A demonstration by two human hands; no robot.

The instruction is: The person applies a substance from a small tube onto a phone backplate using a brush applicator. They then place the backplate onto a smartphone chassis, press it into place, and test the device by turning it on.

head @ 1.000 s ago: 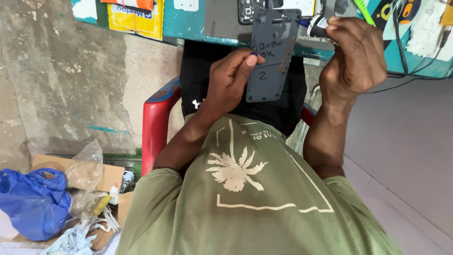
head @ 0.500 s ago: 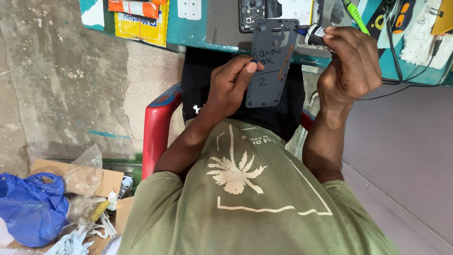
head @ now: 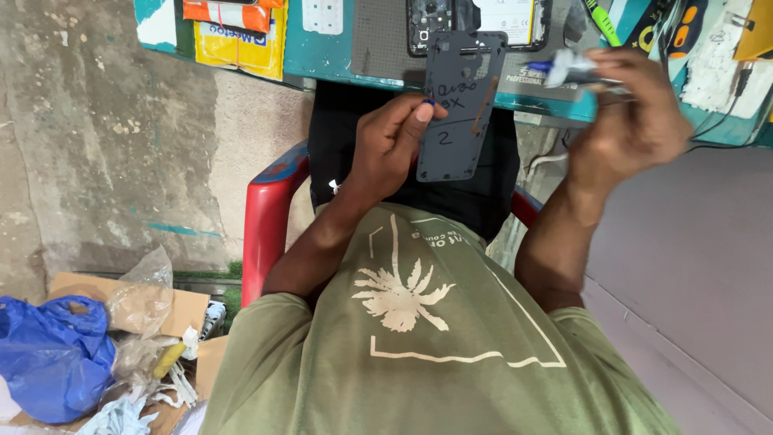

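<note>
My left hand [head: 390, 145] grips a dark grey phone back panel [head: 457, 105] by its left edge, holding it upright over my lap with its inner face toward me. Handwritten marks show on the panel. My right hand [head: 632, 121] is raised to the right of the panel and is closed around a small tube with a blue tip [head: 564, 71], whose tip points left toward the panel's top right corner. The tube is blurred. An opened phone [head: 475, 20] lies on the teal workbench [head: 322, 48] just beyond the panel.
A red plastic chair [head: 270, 217] is under me. Tools, cables and a green marker [head: 600, 18] crowd the bench at the right. On the floor at the left lie a blue plastic bag [head: 52, 354], cardboard [head: 173, 310] and scraps against a concrete wall.
My right hand has drawn away to the right of the panel, bringing the blue-tipped tube into sight. The left hand still holds the panel in about the same place.
</note>
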